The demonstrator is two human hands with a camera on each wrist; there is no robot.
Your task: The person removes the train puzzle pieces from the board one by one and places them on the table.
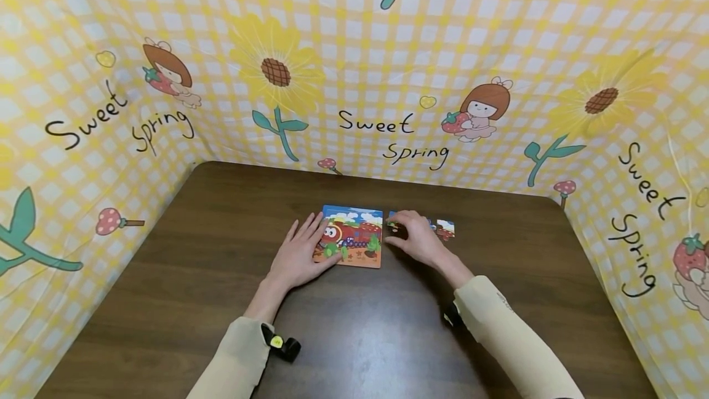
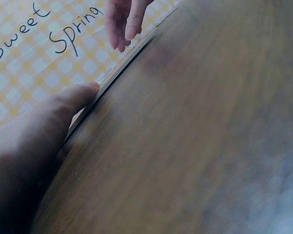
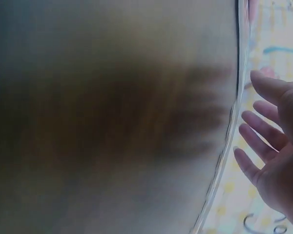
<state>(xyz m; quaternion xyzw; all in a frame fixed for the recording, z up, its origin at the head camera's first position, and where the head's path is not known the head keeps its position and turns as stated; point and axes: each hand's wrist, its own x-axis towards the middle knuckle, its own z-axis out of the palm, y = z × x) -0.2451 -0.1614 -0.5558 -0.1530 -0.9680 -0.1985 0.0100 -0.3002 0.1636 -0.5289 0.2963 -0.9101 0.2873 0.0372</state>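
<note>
My left hand [image 1: 301, 255] lies with fingers spread across the left side of a jigsaw puzzle board [image 1: 362, 257] showing a smiling red train. In the left wrist view, the left thumb [image 2: 80, 100] presses at the board's edge [image 2: 115, 75]. Just right of the board, my right hand [image 1: 419, 237] hovers over loose puzzle pieces, thumb and fingertips apart. One piece [image 1: 392, 226] shows beside its fingertips. Nothing is between the right hand's [image 3: 278, 141] loosely bent fingers in the right wrist view.
Another loose puzzle piece [image 1: 445, 229] lies right of the right hand, and more are partly hidden behind that hand. The brown wooden table [image 1: 232, 214] is enclosed at the back and sides by yellow checked cloth [image 1: 360, 66].
</note>
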